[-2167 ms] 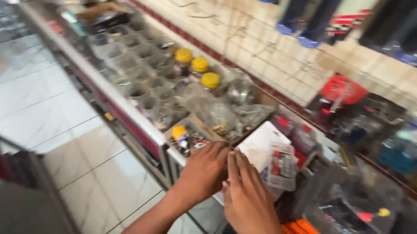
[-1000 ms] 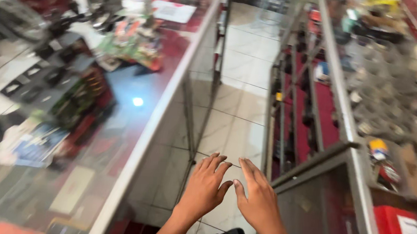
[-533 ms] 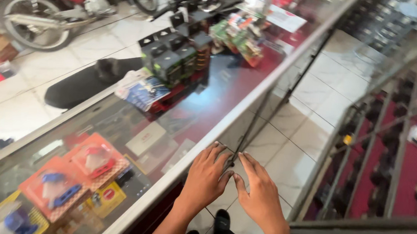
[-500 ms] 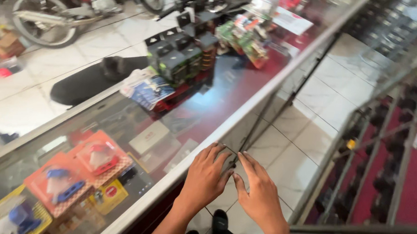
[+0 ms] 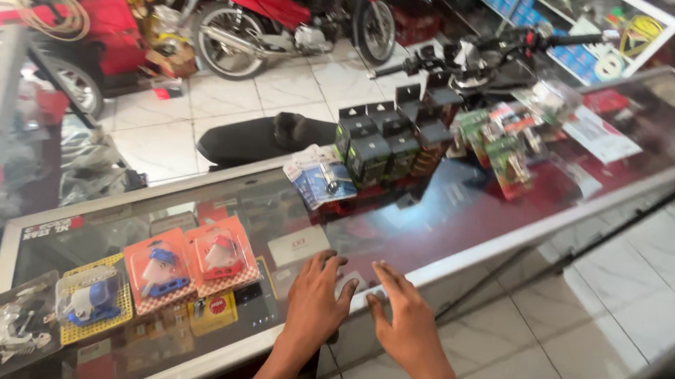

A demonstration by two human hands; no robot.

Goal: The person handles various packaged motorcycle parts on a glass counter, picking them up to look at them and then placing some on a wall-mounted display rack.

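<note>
My left hand (image 5: 316,305) lies flat on the near edge of a glass display counter (image 5: 470,215), fingers spread. Just to its right, my right hand (image 5: 409,323) hovers at the counter's metal rim with its fingers apart too. A small pale object (image 5: 351,281) sits on the glass between them, against my left fingertips; I cannot tell whether either hand grips it. Under the glass to the left lie orange blister packs (image 5: 190,260) with small parts.
Stacked dark boxes (image 5: 380,141), blue packets (image 5: 322,182) and green packets (image 5: 506,150) stand on the counter's far side, beside a handlebar (image 5: 482,53) and a white paper (image 5: 599,132). Beyond are a black seat (image 5: 262,137) and a red motorcycle (image 5: 271,3) on white tiles.
My view has swung left along the counter. Both hands, earlier pressed together around a small grey thing, have come over the glass and spread apart.
</note>
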